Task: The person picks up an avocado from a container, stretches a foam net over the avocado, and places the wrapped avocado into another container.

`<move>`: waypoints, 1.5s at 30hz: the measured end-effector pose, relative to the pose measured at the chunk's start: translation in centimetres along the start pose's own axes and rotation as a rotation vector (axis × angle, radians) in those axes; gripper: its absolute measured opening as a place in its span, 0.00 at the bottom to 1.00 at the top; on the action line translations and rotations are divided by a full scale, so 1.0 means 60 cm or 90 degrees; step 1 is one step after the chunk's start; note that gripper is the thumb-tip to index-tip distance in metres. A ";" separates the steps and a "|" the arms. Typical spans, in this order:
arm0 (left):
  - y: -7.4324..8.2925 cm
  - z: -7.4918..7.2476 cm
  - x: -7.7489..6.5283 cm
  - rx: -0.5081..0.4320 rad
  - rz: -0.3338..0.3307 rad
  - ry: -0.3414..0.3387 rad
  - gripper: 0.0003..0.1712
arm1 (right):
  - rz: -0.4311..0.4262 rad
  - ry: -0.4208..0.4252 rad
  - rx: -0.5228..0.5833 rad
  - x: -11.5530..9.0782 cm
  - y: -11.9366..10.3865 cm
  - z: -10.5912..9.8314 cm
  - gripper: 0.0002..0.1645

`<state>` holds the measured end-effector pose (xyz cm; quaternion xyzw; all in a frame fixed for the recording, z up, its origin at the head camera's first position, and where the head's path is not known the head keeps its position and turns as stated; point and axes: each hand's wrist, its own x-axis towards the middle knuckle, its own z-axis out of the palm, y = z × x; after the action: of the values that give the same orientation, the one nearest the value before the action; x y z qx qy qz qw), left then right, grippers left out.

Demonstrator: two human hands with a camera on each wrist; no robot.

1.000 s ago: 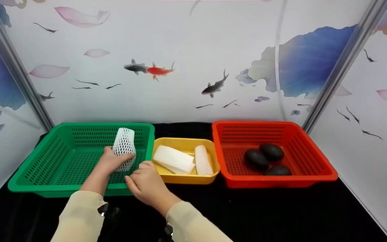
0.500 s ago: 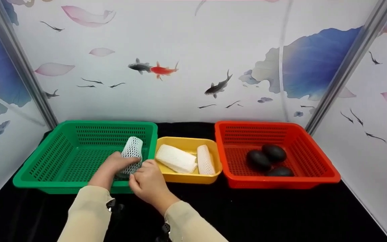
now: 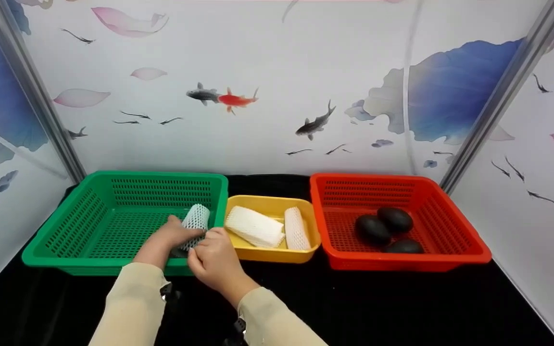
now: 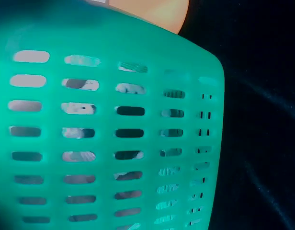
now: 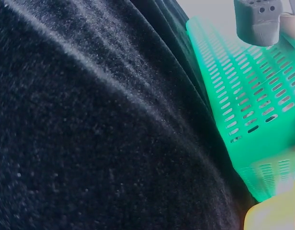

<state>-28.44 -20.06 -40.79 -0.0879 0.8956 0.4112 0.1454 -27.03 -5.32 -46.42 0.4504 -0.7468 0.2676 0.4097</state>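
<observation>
In the head view my left hand (image 3: 169, 238) grips a white foam net sleeve (image 3: 197, 218), low in the front right part of the green basket (image 3: 128, 262). A dark patch shows beneath that hand, and what it belongs to is mostly hidden. My right hand (image 3: 217, 259) has its fingers curled over the green basket's front right corner, close beside the left fingers. The left wrist view is filled by the basket's slotted wall (image 4: 99, 120), with pale and dark shapes behind the slots. The right wrist view shows the same basket (image 5: 262, 139) from outside.
Right of the green basket, a yellow tray (image 3: 245, 254) holds two more foam net sleeves (image 3: 255, 227). A red basket (image 3: 402, 262) at the right holds dark egg-shaped objects (image 3: 372, 229). Black cloth (image 3: 378, 307) covers the table, and printed panels (image 3: 277, 57) stand behind and at both sides.
My left hand has lowered the foam net sleeve and brought it rightward, toward the basket's front right corner. My right hand stays at that corner. The whole view has shifted slightly.
</observation>
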 end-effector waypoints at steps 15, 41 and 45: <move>0.001 0.001 0.000 0.033 0.013 -0.013 0.51 | -0.008 0.008 -0.012 -0.002 0.002 0.002 0.23; 0.000 0.001 -0.007 0.042 0.033 0.007 0.44 | -0.011 0.011 -0.015 -0.003 -0.002 0.000 0.21; 0.001 0.000 -0.007 0.047 0.029 0.011 0.42 | -0.009 0.008 -0.009 -0.002 -0.001 0.001 0.21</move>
<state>-28.07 -20.02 -40.62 -0.0658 0.9131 0.3804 0.1315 -26.95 -5.35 -46.56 0.4508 -0.7430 0.2621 0.4195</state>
